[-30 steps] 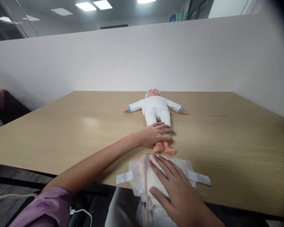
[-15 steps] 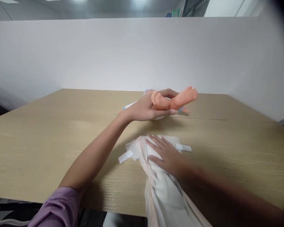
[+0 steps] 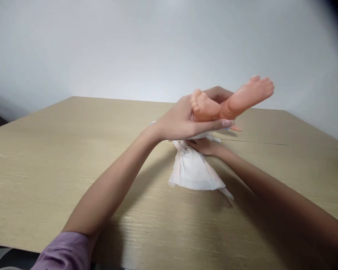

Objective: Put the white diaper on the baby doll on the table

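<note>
Left grip (image 3: 178, 122) around smooth doll ankles (image 3: 227, 109), crinkled white diaper (image 3: 195, 170) below

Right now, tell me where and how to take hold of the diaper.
Probably with a light pinch on the wide near edge of the diaper, coming from the camera's side: that end fans out uncovered, whereas the middle gathers narrow beside the right hand and the far part is mostly hidden behind the left hand, which holds the doll's ankles.

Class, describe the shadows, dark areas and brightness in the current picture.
Head view: soft shadows on the table near the left forearm, right forearm and diaper; head view: the upper right corner is black; head view: the wall has a pale glow at the top middle.
</note>
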Tool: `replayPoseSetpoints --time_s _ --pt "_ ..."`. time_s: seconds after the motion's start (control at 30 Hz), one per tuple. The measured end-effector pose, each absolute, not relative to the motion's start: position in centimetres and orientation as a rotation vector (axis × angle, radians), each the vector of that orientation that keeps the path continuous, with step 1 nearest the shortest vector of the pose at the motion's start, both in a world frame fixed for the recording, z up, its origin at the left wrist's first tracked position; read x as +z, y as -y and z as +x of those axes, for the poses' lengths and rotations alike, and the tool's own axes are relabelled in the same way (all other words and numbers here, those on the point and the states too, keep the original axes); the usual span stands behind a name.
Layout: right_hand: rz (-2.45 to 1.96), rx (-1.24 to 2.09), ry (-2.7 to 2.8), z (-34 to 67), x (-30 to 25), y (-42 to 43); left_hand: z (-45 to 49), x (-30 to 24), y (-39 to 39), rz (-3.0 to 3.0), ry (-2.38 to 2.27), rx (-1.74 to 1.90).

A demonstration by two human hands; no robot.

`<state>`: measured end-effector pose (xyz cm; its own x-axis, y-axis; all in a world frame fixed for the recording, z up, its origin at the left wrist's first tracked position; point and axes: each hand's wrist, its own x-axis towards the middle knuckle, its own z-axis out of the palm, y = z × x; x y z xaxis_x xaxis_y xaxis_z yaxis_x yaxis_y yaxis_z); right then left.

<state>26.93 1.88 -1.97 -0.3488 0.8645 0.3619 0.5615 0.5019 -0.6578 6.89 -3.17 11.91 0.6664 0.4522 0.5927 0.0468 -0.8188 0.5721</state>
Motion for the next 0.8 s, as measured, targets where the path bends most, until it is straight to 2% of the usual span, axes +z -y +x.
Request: replayPoseSetpoints --time_s 0.13,0.27,0.37,0.6,0.8 --pt "-1.267 0.529 2.256 29.1 -0.7 3.4 6.6 11.3 3.3 2.329 -0.355 1.016" --pt "-1.439 0.325 1.895 30.1 0.4 8.2 6.9 10.1 4.0 2.348 -0.42 0.957" --pt "-1.279 0.238 1.792 29.6 1.5 9.9 7.5 9.2 5.1 2.326 -0.477 0.87" --pt "-0.862 0.365 2.172 32.4 2.0 9.2 4.6 6.7 7.1 2.441 -0.511 0.861" --pt "-0.596 0.009 2.471 37.4 -1.4 8.5 -0.9 1.7 6.8 2.541 -0.566 0.734"
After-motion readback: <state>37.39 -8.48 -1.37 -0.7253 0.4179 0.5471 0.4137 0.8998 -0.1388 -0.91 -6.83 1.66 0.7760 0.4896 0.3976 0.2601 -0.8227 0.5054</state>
